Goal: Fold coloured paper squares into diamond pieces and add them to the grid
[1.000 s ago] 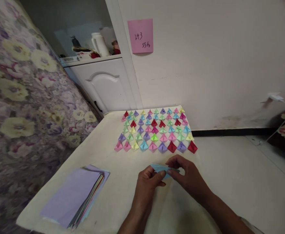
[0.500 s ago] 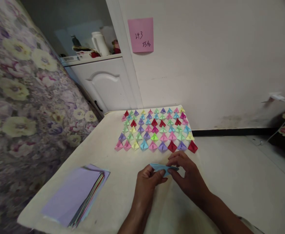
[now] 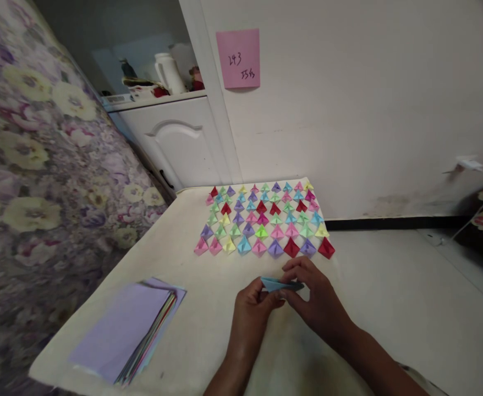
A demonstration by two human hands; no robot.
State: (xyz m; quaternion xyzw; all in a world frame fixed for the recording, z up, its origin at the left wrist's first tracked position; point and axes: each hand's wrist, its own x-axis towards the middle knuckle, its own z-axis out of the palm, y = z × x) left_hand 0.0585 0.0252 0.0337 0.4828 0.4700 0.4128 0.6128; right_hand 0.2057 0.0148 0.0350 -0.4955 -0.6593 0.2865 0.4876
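Observation:
Both hands hold one small piece of folded light-blue paper (image 3: 271, 284) above the near part of the table. My left hand (image 3: 254, 308) pinches its left and lower side between thumb and fingers. On the right end, my right hand (image 3: 313, 291) grips it with the thumb below and the fingers curled over the top. The fingers hide part of the folds. Beyond the hands, several rows of small folded paper boats (image 3: 262, 247) in red, pink, purple, blue, green and yellow stand on the table.
A stack of coloured paper (image 3: 121, 324), purple on top, lies at the table's left front. The pale table (image 3: 175, 242) borders a floral curtain (image 3: 31, 154) on the left. A white cabinet (image 3: 175, 143) and a wall with a pink note (image 3: 239, 58) stand behind.
My left hand has shifted slightly right along the blue paper, and its thumb now meets my right thumb. The paper looks tipped, with less of its lower part showing.

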